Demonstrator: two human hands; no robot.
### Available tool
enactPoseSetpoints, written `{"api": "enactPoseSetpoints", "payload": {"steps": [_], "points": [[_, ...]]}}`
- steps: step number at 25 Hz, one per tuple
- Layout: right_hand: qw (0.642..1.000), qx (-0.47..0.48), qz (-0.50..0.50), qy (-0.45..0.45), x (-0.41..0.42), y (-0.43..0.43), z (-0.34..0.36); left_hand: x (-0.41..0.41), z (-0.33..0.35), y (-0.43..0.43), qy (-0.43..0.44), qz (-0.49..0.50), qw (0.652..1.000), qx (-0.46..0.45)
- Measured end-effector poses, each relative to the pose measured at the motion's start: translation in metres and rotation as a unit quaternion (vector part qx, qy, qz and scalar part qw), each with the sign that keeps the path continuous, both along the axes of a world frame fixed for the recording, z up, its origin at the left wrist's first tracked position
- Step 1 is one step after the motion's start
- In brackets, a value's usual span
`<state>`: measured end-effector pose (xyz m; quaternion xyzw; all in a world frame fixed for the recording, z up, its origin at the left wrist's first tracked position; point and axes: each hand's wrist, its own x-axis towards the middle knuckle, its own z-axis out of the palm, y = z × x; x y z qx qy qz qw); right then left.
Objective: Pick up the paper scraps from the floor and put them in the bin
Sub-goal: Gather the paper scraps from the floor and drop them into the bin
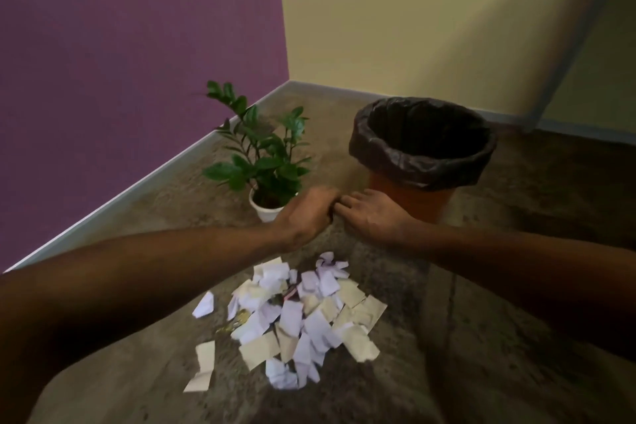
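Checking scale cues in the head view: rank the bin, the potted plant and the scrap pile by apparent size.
1. Scrap pile, widest spread, though nearest the camera.
2. Bin.
3. Potted plant, close to the bin; that ranking is unsure.

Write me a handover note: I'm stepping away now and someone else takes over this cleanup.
Left hand and right hand: touching each other above the floor, fingers curled; no paper visible in either.
Paper scraps: heaped on the floor below the hands.
Bin: lined with a black bag, just beyond the right hand, beside a potted plant.
Done: nothing visibly binned.
Left: gather the whole pile into the bin.
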<state>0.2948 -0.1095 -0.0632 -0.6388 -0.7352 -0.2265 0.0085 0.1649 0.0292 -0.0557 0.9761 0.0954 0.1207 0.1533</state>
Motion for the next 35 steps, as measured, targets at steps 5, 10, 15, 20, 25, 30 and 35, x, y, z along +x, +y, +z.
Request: {"api": "enactPoseSetpoints", "payload": {"steps": [5,10,15,20,25,30,35], "points": [[0.96,-0.246,-0.081,0.108,-0.032,0.013,-0.047,-0.041,-0.042,0.011,0.257,0.046,0.965,0.002],[0.888,-0.361,-0.206,0.197,-0.04,0.031,-0.081,-0.052,-0.063,0.036,0.448,0.029,0.892,0.049],[0.825,-0.388,-0.304,0.277,-0.049,0.055,-0.107,-0.063,-0.092,0.059,0.508,0.061,0.858,0.051],[0.794,-0.454,-0.318,0.251,-0.055,0.062,-0.14,-0.071,-0.108,0.071,0.516,0.054,0.854,0.053],[0.815,-0.434,-0.302,0.237,-0.061,0.065,-0.15,-0.066,-0.124,0.074,0.5,0.063,0.863,0.011],[0.84,-0.37,-0.292,0.268,-0.073,0.064,-0.156,-0.067,-0.137,0.067,0.452,0.076,0.888,0.028],[0.853,-0.29,-0.257,0.35,-0.081,0.061,-0.162,-0.071,-0.147,0.066,0.371,0.081,0.924,-0.041]]}}
